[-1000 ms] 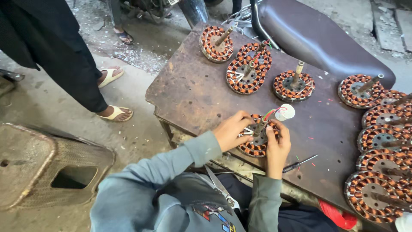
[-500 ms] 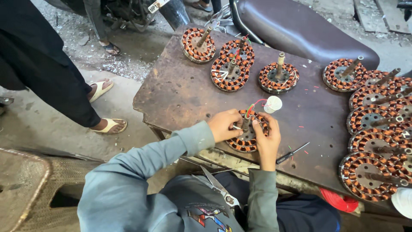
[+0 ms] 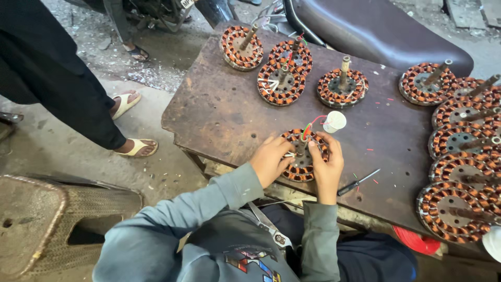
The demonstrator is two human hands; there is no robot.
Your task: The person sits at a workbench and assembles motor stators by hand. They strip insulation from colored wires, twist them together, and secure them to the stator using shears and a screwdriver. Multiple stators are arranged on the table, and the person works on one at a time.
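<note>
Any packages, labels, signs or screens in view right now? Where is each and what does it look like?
Number plate: top edge, on the parked motorbike, small white rectangle, mostly cut off.
Printed patch: on the front of the person's grey top, bottom centre, red, blue and white shapes.
No packages or screens show.

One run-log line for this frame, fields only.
left hand: on wound stator | right hand: gripping stator's right edge | screwdriver: idle on metal table | scissors: in lap

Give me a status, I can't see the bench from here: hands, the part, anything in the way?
Left hand and right hand both gripping the copper-wound stator on the metal table. White tape roll just behind it, screwdriver beside the right hand.
</note>
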